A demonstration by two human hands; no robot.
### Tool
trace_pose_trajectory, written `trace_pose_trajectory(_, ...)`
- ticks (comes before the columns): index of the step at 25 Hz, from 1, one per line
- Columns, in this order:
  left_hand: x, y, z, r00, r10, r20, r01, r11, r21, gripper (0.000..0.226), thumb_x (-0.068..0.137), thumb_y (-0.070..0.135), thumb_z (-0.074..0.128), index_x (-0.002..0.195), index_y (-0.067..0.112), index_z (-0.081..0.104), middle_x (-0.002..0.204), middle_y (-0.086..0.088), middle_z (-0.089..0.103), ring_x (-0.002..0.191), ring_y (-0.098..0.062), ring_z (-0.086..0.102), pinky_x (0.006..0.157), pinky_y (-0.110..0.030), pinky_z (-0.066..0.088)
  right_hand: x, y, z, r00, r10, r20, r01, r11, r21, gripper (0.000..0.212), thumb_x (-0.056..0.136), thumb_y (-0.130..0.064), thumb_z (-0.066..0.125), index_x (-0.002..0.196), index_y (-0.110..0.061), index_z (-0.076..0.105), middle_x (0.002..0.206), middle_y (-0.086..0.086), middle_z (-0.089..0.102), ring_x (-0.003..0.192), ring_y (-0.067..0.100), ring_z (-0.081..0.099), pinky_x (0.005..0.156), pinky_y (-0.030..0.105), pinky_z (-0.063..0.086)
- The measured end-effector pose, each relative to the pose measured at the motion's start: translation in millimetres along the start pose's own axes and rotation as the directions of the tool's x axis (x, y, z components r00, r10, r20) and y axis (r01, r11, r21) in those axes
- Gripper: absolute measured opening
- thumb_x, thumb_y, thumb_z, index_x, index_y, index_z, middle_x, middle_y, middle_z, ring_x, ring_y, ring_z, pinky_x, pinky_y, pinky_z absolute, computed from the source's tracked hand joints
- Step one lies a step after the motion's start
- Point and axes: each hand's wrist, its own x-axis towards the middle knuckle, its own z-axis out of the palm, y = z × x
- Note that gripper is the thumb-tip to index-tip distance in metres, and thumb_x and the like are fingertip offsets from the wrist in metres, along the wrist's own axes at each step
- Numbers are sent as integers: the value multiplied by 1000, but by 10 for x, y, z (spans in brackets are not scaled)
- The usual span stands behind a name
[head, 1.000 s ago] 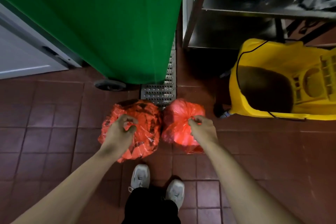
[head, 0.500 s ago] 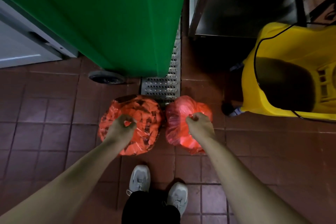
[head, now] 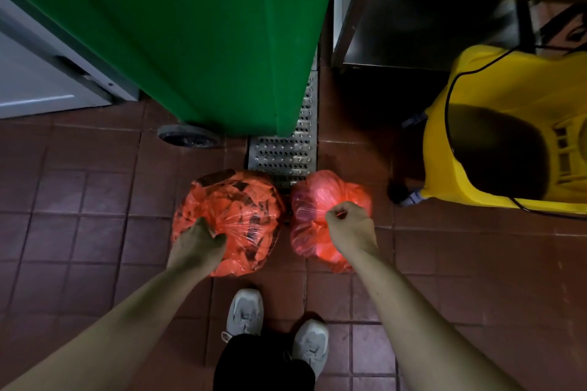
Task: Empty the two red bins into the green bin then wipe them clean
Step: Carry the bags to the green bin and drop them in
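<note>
Two bulging, translucent red plastic bags are sitting side by side on the dark red tiled floor (head: 79,200), just in front of the tall green plastic wheeled bin (head: 197,35). The left hand (head: 197,244) is curling its fingers into the gathered plastic near the top of the larger red bag (head: 241,209), which is showing dark scraps through its skin. The right hand (head: 349,228) is closing in a fist on the neck of the smaller, pinker red bag (head: 317,200); each grip is pinching bunched film rather than spreading flat.

The step in hand appears to be taking up both bags to carry them over the rim of the green bin, whose opening is lying out of view above. To do this well, each hand is probably needing a full twist of plastic in the fist, not a thin pinch, since stretched film may tear under a loaded bag. The larger bag is looking heavier, so lifting straight up and keeping it off the perforated metal drain grate (head: 286,149) is likely to spare it from snagging. The yellow plastic mop bucket (head: 508,136) is standing near on the right, so swinging the smaller bag inward is seeming safer. The white trainers (head: 246,311) are standing just behind the bags, so a clean vertical lift is also keeping any drips off them.
</note>
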Motion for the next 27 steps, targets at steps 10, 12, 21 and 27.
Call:
trace_pose_trajectory(10,-1074,592,-1113,914,375,-152,-404,875,-268,17,93,9,61,88,25,60,85,8,69,78,-12,67,69,-24,52,-911,-994,-733,934,-336,-120,352,924,153,10,94,-21,60,92,-23,69,90,-9,70,83,3,64,74,21,48)
trace_pose_trajectory(12,-1423,757,-1517,885,414,-214,-463,837,-293,20,91,8,62,86,27,62,81,9,71,77,-6,66,72,-30,53,-1212,-1304,-1050,909,-380,-171,411,885,216,10,93,-18,62,92,-23,69,91,-10,70,84,3,64,74,19,47)
trace_pose_trajectory(21,-2812,1397,-3069,690,614,-382,-722,621,-305,20,96,13,61,89,32,61,87,11,69,85,-6,64,78,-29,52,-2417,-2426,-2151,779,-503,-375,611,743,274,10,91,-16,64,88,-25,68,88,-10,69,85,0,62,75,14,44)
trace_pose_trajectory(27,-3232,1671,-3762,585,696,-417,-810,525,-260,16,97,14,60,93,29,60,90,9,69,86,-7,64,80,-32,53,-2848,-2972,-2617,735,-498,-460,656,695,294,7,92,-17,64,89,-22,68,87,-7,69,84,9,64,78,23,48)
